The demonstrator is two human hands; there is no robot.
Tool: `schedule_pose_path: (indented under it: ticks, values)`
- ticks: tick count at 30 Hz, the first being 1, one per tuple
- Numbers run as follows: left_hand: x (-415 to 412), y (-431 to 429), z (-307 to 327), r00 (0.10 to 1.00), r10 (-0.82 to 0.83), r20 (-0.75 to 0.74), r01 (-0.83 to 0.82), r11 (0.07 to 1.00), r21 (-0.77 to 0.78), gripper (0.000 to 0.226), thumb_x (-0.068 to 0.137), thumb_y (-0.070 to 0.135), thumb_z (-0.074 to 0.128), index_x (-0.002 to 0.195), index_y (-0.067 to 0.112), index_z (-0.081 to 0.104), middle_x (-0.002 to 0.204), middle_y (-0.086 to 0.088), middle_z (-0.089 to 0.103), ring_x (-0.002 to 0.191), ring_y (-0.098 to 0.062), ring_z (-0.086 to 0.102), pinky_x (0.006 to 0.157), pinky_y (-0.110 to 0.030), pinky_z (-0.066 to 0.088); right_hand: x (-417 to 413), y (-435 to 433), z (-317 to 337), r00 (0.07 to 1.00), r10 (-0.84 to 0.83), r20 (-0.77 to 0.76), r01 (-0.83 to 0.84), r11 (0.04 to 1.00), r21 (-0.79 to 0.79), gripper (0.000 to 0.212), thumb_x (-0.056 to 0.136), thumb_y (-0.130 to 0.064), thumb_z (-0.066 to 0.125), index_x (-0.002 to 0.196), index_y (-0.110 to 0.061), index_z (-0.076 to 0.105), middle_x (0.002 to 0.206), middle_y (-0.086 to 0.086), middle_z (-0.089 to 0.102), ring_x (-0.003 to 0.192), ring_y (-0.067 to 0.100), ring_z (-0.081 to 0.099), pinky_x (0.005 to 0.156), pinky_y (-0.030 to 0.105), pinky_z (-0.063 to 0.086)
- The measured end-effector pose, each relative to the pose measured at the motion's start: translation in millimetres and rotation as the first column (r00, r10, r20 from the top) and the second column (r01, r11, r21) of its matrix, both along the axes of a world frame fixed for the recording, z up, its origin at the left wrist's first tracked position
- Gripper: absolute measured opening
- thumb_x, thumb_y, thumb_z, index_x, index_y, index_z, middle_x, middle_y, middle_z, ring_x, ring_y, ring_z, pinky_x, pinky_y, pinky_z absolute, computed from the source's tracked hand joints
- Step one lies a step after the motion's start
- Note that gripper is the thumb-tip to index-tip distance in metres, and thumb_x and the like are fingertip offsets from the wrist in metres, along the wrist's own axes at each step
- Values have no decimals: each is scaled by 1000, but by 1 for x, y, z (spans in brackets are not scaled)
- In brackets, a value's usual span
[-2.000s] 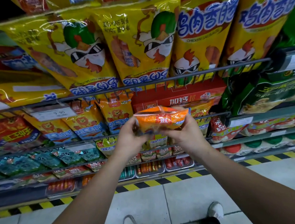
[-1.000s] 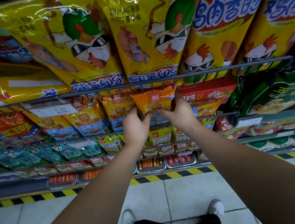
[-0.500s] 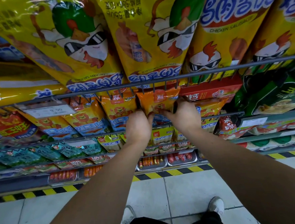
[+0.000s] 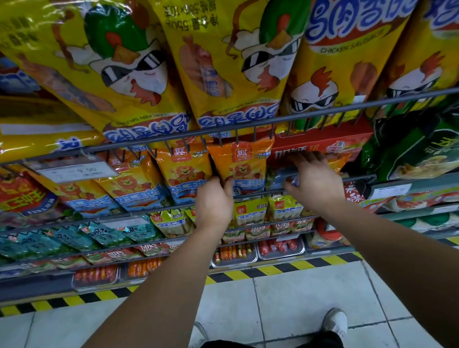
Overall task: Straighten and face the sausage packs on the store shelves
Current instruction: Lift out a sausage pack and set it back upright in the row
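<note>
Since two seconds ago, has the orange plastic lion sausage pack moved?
Yes: the orange pack rose from below the red cardboard box into the shelf row, upright at its left.

Hands: two, left hand (image 4: 214, 203) and right hand (image 4: 315, 183). Orange lion sausage packs (image 4: 241, 164): four in row, fifth partly hidden behind right hand. Large yellow chicken-sausage bags (image 4: 225, 49): four standing along top rail. Red box (image 4: 322, 143): one. Clear sausage trays (image 4: 95, 275): four. Shoes (image 4: 335, 320): two.
</note>
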State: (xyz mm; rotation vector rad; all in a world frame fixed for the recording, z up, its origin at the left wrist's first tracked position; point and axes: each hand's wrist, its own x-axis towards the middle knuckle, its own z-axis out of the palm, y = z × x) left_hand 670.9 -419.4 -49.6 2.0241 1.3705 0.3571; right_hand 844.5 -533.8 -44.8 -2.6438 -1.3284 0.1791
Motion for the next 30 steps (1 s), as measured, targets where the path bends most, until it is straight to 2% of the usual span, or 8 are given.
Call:
schedule_pose_path:
  ticks: [5, 8, 11, 13, 20, 23, 27, 30]
  values:
    - [-1, -5, 3, 1000, 4, -15, -4, 1000, -7, 28, 102, 32, 47, 84, 12, 56, 68, 2, 56, 56, -11, 51, 46, -24, 33, 18, -11, -1, 997, -26, 79, 30, 998, -51, 60, 88, -34, 68, 142, -20, 45, 142, 7, 45, 131, 34, 40, 91, 48, 48]
    - [-1, -8, 2, 1000, -1, -27, 1, 1000, -23, 23, 101, 29, 50, 92, 9, 57, 77, -3, 62, 63, -17, 59, 49, -26, 38, 23, -14, -1, 994, -3, 108, 12, 996, -86, 62, 88, -32, 69, 144, -23, 43, 144, 6, 43, 131, 33, 40, 93, 48, 47]
    - [-2, -15, 2, 1000, -2, -22, 2, 1000, -27, 22, 99, 29, 52, 103, 8, 56, 84, -5, 66, 66, -16, 60, 55, -31, 47, 24, -13, 2, 993, -8, 116, 21, 994, -107, 60, 90, -31, 69, 144, -25, 43, 145, 4, 41, 131, 31, 39, 75, 42, 50]
    - [-3, -20, 3, 1000, 3, -25, -3, 1000, -18, 21, 99, 29, 54, 108, 10, 54, 85, -4, 66, 64, -15, 58, 58, -34, 51, 25, -13, 4, 993, -13, 113, 27, 992, -121, 57, 93, -32, 66, 144, -26, 42, 146, 3, 40, 131, 30, 39, 65, 37, 45]
    - [-9, -33, 10, 999, 9, -48, -9, 1000, 14, 41, 98, 28, 55, 132, 7, 45, 81, -2, 62, 59, -17, 60, 48, -32, 47, 27, -14, 9, 998, -44, 47, 50, 992, -116, 54, 95, -32, 63, 144, -28, 40, 140, 3, 50, 134, 30, 37, 72, 44, 49]
    - [-12, -39, 16, 998, 21, -67, -17, 998, 66, 32, 98, 28, 54, 124, 11, 49, 77, 1, 59, 59, -16, 59, 46, -31, 44, 26, -19, 12, 998, -57, 38, 59, 996, -59, 53, 93, -32, 66, 140, -29, 44, 138, 3, 51, 132, 31, 36, 73, 44, 49]
    - [-9, -49, 24, 994, -36, -101, 48, 992, 120, 12, 97, 30, 53, 102, 21, 56, 81, 8, 63, 71, -14, 62, 55, -31, 51, 22, -26, 18, 993, -64, 95, 56, 995, 87, 45, 86, -27, 72, 128, -26, 55, 129, 3, 57, 125, 31, 42, 68, 41, 49]
    - [-1, -58, 31, 993, -105, -60, 115, 974, 194, 12, 96, 32, 53, 103, 23, 57, 90, 11, 63, 78, -13, 62, 58, -30, 52, 21, -32, 29, 983, -39, 181, 4, 982, 190, 42, 81, -22, 76, 121, -19, 63, 117, 7, 63, 114, 35, 49, 68, 42, 49]
